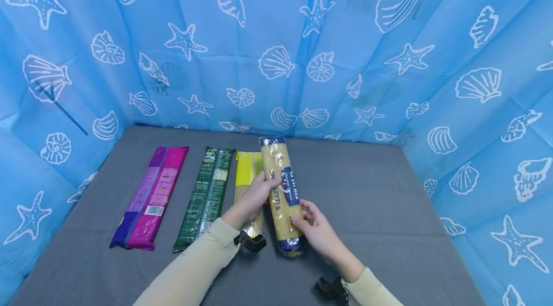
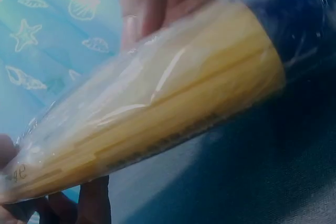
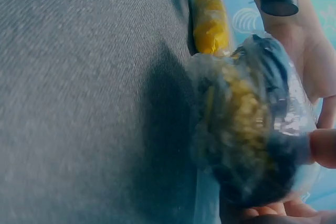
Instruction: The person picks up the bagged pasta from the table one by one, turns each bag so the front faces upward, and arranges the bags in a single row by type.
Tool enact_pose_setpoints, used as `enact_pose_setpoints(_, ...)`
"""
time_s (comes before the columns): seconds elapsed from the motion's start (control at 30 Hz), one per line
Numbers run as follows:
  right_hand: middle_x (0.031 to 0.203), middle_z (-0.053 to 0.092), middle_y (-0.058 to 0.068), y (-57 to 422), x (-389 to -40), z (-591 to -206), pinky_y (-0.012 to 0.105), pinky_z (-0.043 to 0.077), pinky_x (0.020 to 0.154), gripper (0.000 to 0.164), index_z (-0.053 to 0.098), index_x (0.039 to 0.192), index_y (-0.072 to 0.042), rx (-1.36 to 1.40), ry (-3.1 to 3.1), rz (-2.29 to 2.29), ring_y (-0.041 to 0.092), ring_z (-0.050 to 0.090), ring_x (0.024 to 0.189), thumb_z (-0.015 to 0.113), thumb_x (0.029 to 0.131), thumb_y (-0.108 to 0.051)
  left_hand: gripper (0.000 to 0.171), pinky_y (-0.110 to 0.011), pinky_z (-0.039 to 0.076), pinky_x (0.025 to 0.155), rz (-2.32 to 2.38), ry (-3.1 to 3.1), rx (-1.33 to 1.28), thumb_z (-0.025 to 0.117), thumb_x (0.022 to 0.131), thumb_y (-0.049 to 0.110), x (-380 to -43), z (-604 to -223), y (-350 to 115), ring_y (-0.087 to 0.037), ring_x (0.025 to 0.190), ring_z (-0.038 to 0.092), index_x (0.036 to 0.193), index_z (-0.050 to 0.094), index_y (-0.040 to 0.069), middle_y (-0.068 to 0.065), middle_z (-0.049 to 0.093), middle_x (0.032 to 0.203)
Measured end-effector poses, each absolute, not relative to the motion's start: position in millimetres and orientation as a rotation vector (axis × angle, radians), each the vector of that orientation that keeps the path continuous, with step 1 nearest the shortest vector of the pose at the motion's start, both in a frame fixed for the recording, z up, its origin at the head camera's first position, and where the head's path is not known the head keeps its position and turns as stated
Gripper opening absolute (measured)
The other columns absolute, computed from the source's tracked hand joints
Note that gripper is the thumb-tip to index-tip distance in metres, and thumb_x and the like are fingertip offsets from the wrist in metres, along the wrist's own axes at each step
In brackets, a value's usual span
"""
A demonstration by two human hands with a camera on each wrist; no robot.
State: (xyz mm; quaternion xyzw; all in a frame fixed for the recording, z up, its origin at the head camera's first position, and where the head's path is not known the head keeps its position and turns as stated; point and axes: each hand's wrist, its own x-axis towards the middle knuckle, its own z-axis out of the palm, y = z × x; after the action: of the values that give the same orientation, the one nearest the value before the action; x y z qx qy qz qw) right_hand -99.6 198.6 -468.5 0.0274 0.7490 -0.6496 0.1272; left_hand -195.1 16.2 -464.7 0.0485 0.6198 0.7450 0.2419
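Note:
Both hands hold a clear pack of spaghetti (image 1: 282, 200) with dark blue ends and a blue label. My left hand (image 1: 259, 193) grips its left side near the middle, thumb across the front. On the lower right side, my right hand (image 1: 319, 229) holds it with the thumb on the front and fingers behind. The left wrist view shows the spaghetti (image 2: 184, 93) through the film. In the right wrist view the pack's crinkled end (image 3: 241, 124) faces the camera, with a shadow on the cloth beside it. A yellow pasta pack (image 1: 248, 171) lies partly hidden behind the left hand.
On the grey cloth-covered table (image 1: 354, 190), a green spaghetti pack (image 1: 205, 195) and a pink and purple pack (image 1: 151, 195) lie to the left. A blue curtain (image 1: 276, 46) with shells and starfish surrounds the table's back and sides.

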Motion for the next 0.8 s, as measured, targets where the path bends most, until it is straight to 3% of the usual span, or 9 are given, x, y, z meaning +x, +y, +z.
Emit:
enact_pose_setpoints(0.23,0.121,0.057,0.022,199,-100,-470,0.036,0.053,0.082,0.053,0.034,0.142,-0.002,0.109,2.141,-1.976,0.028,0.062,0.097,0.058,0.096,-0.010,0.051,-0.039,0.053,0.087,2.032,1.757,0.146,0.054,0.100,0.032,-193,-473,20,-0.025,0.103,0.063,0.142,0.035,0.012,-0.011,0.058,0.122)
enact_pose_setpoints(0.47,0.112,0.053,0.020,208,-101,-475,0.038,0.055,0.077,0.054,0.032,0.147,-0.006,0.093,2.227,-2.000,0.029,0.062,0.093,0.053,0.097,-0.003,0.053,-0.038,0.051,0.090,2.029,1.910,0.219,0.057,0.099,0.024,-187,-477,31,-0.022,0.106,0.060,0.145,0.032,0.018,-0.009,0.055,0.124)
enact_pose_setpoints(0.63,0.113,0.048,0.022,221,-102,-477,0.039,0.056,0.072,0.053,0.032,0.148,-0.010,0.076,2.308,-1.974,0.030,0.062,0.089,0.047,0.099,0.002,0.070,-0.036,0.056,0.074,2.028,1.999,0.306,0.059,0.097,0.015,-175,-482,47,-0.024,0.093,0.064,0.153,0.017,0.021,-0.015,0.047,0.119)
enact_pose_setpoints(0.8,0.118,0.044,0.024,242,-102,-476,0.040,0.056,0.074,0.051,0.025,0.150,-0.009,0.110,2.368,-1.935,0.033,0.062,0.094,0.040,0.102,0.000,0.084,-0.030,0.054,0.066,1.856,2.177,0.403,0.061,0.095,0.014,-156,-493,76,-0.016,0.087,0.062,0.157,0.004,0.016,-0.019,0.039,0.139)
